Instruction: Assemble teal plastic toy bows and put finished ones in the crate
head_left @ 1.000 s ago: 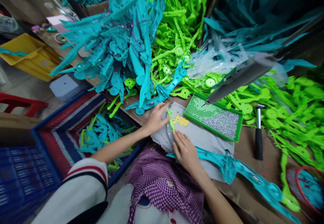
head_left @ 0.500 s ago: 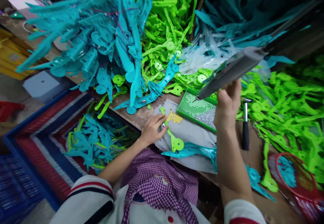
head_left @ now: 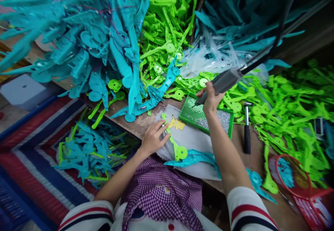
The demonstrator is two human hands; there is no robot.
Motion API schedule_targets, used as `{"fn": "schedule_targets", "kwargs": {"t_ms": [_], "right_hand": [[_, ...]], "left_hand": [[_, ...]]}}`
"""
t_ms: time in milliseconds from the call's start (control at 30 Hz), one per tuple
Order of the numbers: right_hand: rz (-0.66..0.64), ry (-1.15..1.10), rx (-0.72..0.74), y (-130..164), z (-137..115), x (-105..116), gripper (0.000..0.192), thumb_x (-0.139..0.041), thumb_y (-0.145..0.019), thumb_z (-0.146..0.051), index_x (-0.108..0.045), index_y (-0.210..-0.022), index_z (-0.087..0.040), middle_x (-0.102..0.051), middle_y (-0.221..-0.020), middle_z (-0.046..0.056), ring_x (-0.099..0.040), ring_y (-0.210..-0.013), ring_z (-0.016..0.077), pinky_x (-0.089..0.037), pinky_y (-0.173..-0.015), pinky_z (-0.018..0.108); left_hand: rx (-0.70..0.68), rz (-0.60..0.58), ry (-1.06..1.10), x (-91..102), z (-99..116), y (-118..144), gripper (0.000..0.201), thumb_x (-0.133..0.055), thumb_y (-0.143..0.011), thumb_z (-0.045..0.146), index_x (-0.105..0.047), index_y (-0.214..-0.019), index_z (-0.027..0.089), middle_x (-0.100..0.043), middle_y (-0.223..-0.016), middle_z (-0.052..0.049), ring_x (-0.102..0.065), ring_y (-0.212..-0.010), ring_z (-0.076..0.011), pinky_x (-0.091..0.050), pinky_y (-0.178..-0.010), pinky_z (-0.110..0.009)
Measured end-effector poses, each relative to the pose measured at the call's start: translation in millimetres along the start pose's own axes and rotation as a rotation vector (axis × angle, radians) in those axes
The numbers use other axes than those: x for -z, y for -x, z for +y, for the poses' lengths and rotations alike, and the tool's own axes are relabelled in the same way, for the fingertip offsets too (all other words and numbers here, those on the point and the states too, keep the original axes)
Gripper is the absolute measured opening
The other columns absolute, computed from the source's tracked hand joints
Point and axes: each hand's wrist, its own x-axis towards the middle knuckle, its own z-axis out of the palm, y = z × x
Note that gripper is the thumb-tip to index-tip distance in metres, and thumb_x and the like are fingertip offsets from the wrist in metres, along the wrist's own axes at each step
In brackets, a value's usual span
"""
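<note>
My left hand [head_left: 152, 137] presses down on a green plastic part [head_left: 175, 146] that lies on a grey cloth [head_left: 193, 138] with a yellow cartoon figure. My right hand [head_left: 210, 98] grips a hanging grey powered screwdriver [head_left: 225, 80], its tip lowered over a green tray of small screws [head_left: 206, 115]. A teal plastic part [head_left: 194, 157] lies on the cloth just below the green one.
Big heaps of teal parts [head_left: 91, 43] and green parts [head_left: 284, 109] crowd the bench. A hammer [head_left: 246, 128] lies right of the tray. A red basket [head_left: 300, 182] stands at the right; a striped bag [head_left: 39, 147] with finished parts sits below left.
My right hand left the green part, rose to the hanging screwdriver, took hold of it and pulled it down over the screw tray. My left hand shifted slightly on the green part.
</note>
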Motion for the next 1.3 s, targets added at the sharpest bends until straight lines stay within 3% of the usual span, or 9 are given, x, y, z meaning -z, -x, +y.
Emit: {"fn": "schedule_targets", "kwargs": {"t_ms": [233, 467, 567, 667, 800, 900, 1067, 1167, 1300], "right_hand": [[0.019, -0.032, 0.018, 1, 8, 0, 0.043, -0.064, -0.077, -0.064, -0.056, -0.079, -0.022, -0.045, -0.047, -0.008, -0.055, -0.042, 0.013, -0.048, -0.045, 0.028], [-0.029, -0.072, -0.006, 4, 9, -2, 0.044, -0.067, -0.071, -0.066, -0.055, -0.072, -0.024, -0.047, -0.045, -0.009, -0.049, -0.037, 0.0116, -0.047, -0.043, 0.029], [-0.028, -0.066, -0.002, 2, 9, 0, 0.044, -0.066, -0.072, -0.067, -0.057, -0.078, -0.023, -0.047, -0.045, -0.009, -0.048, -0.036, 0.0109, -0.043, -0.041, 0.027], [-0.021, -0.065, 0.023, -2, 2, 6, 0.046, -0.062, -0.075, -0.068, -0.059, -0.086, -0.024, -0.044, -0.046, -0.01, -0.049, -0.038, 0.0108, -0.041, -0.042, 0.026], [0.02, -0.1, 0.089, 1, -22, 5, 0.047, -0.056, -0.077, -0.072, -0.054, -0.083, -0.026, -0.039, -0.047, -0.01, -0.048, -0.037, 0.0108, -0.042, -0.043, 0.027], [-0.033, -0.158, 0.068, 21, -40, -15, 0.047, -0.054, -0.077, -0.074, -0.054, -0.082, -0.026, -0.04, -0.046, -0.009, -0.047, -0.036, 0.0116, -0.043, -0.042, 0.028], [-0.322, -0.104, -0.101, 60, -35, -71, 0.044, -0.072, -0.068, -0.064, -0.062, -0.079, -0.023, -0.056, -0.053, -0.005, -0.058, -0.047, 0.0136, -0.053, -0.051, 0.031], [-0.317, -0.083, -0.076, 70, -21, -94, 0.044, -0.071, -0.07, -0.064, -0.061, -0.072, -0.022, -0.058, -0.052, -0.004, -0.055, -0.045, 0.0121, -0.049, -0.047, 0.029], [-0.314, -0.141, -0.02, 72, -9, -101, 0.045, -0.069, -0.072, -0.066, -0.061, -0.07, -0.022, -0.057, -0.049, -0.004, -0.053, -0.041, 0.0121, -0.045, -0.042, 0.028]], "left_hand": [[-0.046, -0.004, -0.038, 1.1, 0, 0, 0.038, -0.059, -0.095, 0.034, -0.064, -0.13, 0.02, -0.064, -0.136, -0.012, -0.059, -0.128, -0.0278, -0.052, -0.106, -0.046], [-0.02, -0.054, -0.037, 2.8, -1, 0, 0.037, -0.058, -0.096, 0.035, -0.063, -0.13, 0.021, -0.063, -0.136, -0.011, -0.057, -0.131, -0.027, -0.05, -0.108, -0.046], [0.035, -0.081, -0.032, 4.2, 1, 0, 0.036, -0.058, -0.096, 0.035, -0.064, -0.129, 0.023, -0.062, -0.138, -0.009, -0.057, -0.131, -0.0262, -0.049, -0.109, -0.045], [0.094, -0.139, -0.045, 6.0, 4, -1, 0.036, -0.058, -0.096, 0.036, -0.063, -0.129, 0.024, -0.058, -0.144, -0.008, -0.053, -0.135, -0.0264, -0.047, -0.11, -0.045], [0.119, -0.191, -0.044, 7.3, 7, -4, 0.036, -0.059, -0.095, 0.036, -0.062, -0.129, 0.023, -0.054, -0.148, -0.008, -0.046, -0.141, -0.0282, -0.043, -0.112, -0.048], [0.154, -0.204, -0.035, 7.2, 9, -7, 0.036, -0.06, -0.093, 0.035, -0.063, -0.128, 0.024, -0.055, -0.146, -0.008, -0.047, -0.139, -0.0284, -0.042, -0.112, -0.048], [0.193, -0.226, -0.04, 7.1, 11, -9, 0.035, -0.06, -0.093, 0.036, -0.063, -0.126, 0.025, -0.056, -0.145, -0.008, -0.05, -0.137, -0.0269, -0.043, -0.11, -0.047], [0.207, -0.239, -0.038, 8.3, 13, -10, 0.034, -0.06, -0.093, 0.036, -0.062, -0.125, 0.025, -0.056, -0.145, -0.007, -0.051, -0.136, -0.0256, -0.043, -0.109, -0.047], [0.217, -0.249, -0.042, 10.3, 15, -12, 0.033, -0.06, -0.093, 0.036, -0.062, -0.124, 0.025, -0.056, -0.145, -0.007, -0.052, -0.134, -0.0252, -0.043, -0.108, -0.046]]}}
